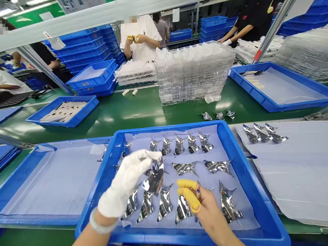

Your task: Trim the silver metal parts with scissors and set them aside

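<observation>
My left hand (pixel 128 179), in a white glove, pinches a shiny chrome-like part (pixel 154 177) at its upper end and holds it above the blue tray (pixel 242 169). Yellow finger cots cover two fingers of my right hand (pixel 203 207). These fingers are bent close together over the tray, beside the held part; whether they grip something small is hidden. Rows of similar shiny, pointed parts lie on the tray's pale liner, among them one part (pixel 229 203) right of my right hand and another (pixel 165 201) between my hands.
To the left is a lined blue tray (pixel 51 186); to the right, pale sheets (pixel 306 179) bear three shiny parts (pixel 264 133). Clear plastic packs (pixel 197 74) are stacked behind, with a blue tray of parts (pixel 63 110) farther left. Several people work across the bench.
</observation>
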A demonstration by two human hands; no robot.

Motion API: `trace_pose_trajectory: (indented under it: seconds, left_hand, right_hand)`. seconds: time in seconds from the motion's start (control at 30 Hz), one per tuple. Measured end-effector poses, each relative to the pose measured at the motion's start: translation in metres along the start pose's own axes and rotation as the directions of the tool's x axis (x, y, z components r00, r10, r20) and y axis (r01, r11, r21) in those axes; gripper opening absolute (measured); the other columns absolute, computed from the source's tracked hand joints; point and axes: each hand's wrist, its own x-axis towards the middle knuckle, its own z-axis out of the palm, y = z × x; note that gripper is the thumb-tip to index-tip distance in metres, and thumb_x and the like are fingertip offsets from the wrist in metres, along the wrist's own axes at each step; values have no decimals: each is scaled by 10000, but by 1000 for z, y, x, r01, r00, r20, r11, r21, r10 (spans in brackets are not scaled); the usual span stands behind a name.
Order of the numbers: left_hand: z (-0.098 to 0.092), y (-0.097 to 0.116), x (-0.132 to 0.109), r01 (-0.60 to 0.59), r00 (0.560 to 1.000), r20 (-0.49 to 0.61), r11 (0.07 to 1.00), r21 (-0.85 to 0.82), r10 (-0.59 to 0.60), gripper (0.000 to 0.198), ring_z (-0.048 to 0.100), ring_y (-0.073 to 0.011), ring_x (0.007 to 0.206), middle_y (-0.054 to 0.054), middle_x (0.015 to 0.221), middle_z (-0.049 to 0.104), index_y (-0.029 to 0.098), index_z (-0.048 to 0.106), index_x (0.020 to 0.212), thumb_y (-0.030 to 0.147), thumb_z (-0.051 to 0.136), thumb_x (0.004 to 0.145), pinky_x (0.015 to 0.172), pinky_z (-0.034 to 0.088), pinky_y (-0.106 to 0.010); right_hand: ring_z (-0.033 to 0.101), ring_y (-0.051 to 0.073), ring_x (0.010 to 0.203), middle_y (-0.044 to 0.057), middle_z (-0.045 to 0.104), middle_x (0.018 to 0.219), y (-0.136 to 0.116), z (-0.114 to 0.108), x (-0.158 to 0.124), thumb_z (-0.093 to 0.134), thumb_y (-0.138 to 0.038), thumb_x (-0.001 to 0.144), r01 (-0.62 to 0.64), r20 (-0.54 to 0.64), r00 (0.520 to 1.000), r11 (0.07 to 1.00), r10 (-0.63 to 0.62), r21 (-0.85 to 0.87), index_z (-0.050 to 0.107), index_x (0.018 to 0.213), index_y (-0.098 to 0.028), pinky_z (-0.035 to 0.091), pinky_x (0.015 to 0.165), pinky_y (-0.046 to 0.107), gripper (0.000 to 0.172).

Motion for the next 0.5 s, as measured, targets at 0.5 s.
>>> trace_pose_trajectory:
  seconds: [0.5]
  left_hand:
    - [83,-19,-75,163,954,-156,884,-438,-254,350,751,-251,1057,-104,1116,810,213,823,1047,467,826,806,963,591,-343]
  right_hand:
    - [221,83,529,-81,325,586,-29,0,-28,743,-504,857,-2,108,994,996,-8,85,568,702,-195,196,469,231,388]
